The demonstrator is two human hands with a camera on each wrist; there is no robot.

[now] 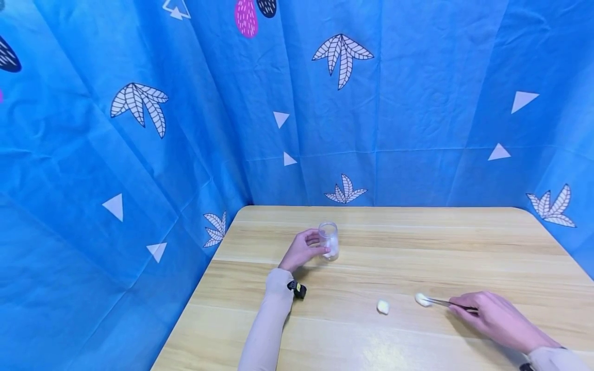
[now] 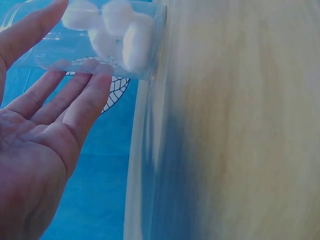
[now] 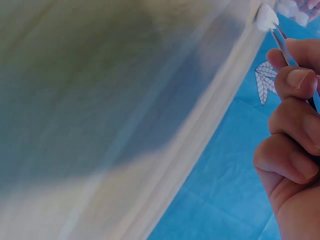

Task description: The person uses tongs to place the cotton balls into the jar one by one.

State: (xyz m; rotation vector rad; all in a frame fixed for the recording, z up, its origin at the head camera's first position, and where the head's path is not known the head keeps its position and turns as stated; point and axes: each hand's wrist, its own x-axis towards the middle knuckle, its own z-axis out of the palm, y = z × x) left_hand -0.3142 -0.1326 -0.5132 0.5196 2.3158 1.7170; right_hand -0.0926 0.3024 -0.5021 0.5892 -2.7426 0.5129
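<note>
My left hand (image 1: 303,250) holds a clear plastic jar (image 1: 328,234) upright on the table, thumb on one side and fingers on the other. Inside the jar, several white cotton balls (image 2: 137,42) show through its wall in the left wrist view. On the right, my right hand (image 1: 498,317) grips a pair of tweezers (image 1: 441,301), with their dark end under the curled fingers. The metal tips meet a white cotton ball (image 1: 423,299); in the right wrist view this cotton ball (image 3: 267,18) sits at the tips. Another cotton ball (image 1: 382,307) lies on the table between the hands.
The light wooden table (image 1: 417,242) reaches back to a blue patterned curtain (image 1: 417,103), which also hangs along the left side. A dark strap with a small device (image 1: 297,289) sits on the left wrist.
</note>
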